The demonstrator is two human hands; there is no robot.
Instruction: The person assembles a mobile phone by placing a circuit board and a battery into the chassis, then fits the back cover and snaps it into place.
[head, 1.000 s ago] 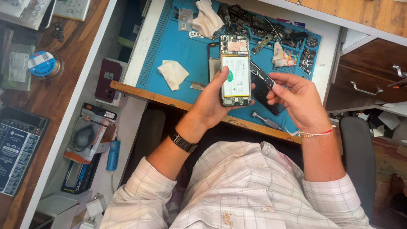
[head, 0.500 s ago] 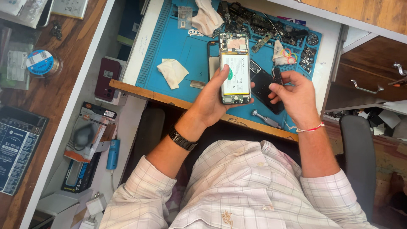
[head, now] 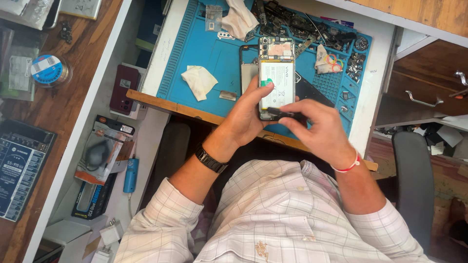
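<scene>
My left hand [head: 248, 117] grips an opened phone [head: 276, 73] with its back cover off, so the white battery and circuit board show. It holds the phone upright above a blue work mat [head: 204, 48]. My right hand [head: 319, 129] pinches a small dark tool [head: 285, 115] and presses its tip against the lower end of the phone. A black watch sits on my left wrist and a red band on my right.
A crumpled white cloth [head: 199, 81] lies on the mat, with another one [head: 241, 17] farther back. Loose parts and screws [head: 312, 29] crowd the mat's far right. A dark phone [head: 126, 89] lies left of the desk, and a tape roll [head: 48, 69] sits on the wooden bench.
My right hand has come in from the right side of the mat with the dark tool to the phone's lower end. My left hand still holds the phone.
</scene>
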